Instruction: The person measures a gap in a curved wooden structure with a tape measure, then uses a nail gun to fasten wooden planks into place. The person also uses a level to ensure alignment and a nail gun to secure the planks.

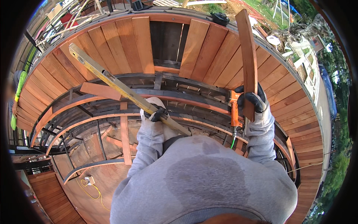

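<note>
the left hand (pixel 156 112), in a pale glove with dark fingertips, is wrapped around a long yellow spirit level (pixel 123 89); its fingers are clamped on the level near its lower end; the level runs slantwise from there up and to the left, its far end lying over the curved wall of reddish wooden boards (pixel 112 44); the right hand (pixel 253 101), gloved the same way, has its fingers closed around the lower part of a single reddish board (pixel 248 52) that stands nearly upright and rises to the top of the wall; just to the left of that hand hangs an orange power tool (pixel 234 112) with a green hose at its lower end, close to the board but i cannot tell whether the hand touches it; between the two hands runs a curved dark metal frame (pixel 186 93) with wooden strips along it; in the wall above it a gap shows where boards are missing; lower left, on the ground beneath the frame, lies a yellow cable (pixel 91 190) with a white plug box; both forearms wear grey sleeves.
</note>
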The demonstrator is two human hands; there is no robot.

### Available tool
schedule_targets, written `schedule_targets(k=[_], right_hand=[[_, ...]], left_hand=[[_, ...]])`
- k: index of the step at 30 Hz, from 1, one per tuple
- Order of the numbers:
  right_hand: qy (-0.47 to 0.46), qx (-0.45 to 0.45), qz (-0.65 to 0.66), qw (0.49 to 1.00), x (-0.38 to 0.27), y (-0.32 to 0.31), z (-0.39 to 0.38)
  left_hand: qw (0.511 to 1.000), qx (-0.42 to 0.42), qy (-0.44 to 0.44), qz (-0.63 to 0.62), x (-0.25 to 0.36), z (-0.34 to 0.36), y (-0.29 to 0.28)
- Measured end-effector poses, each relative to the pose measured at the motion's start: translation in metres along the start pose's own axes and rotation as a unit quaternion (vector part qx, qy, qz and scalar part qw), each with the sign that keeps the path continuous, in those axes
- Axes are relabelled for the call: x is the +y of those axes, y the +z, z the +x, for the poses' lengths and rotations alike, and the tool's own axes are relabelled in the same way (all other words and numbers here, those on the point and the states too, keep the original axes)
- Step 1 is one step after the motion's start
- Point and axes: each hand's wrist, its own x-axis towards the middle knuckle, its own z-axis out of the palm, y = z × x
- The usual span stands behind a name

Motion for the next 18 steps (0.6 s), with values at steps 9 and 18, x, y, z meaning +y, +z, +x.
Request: schedule_targets(k=[9,18], right_hand=[[-0.178,0.118,-0.303,0.929,-0.04,-0.056,0.101],[-0.176,0.136,-0.656,0.721,-0.129,0.065,0.173]], left_hand=[[0.999,0.03,-0.021,-0.02,-0.003,0.0,-0.001],[0.998,0.054,-0.025,-0.02,0.001,-0.003,-0.002]])
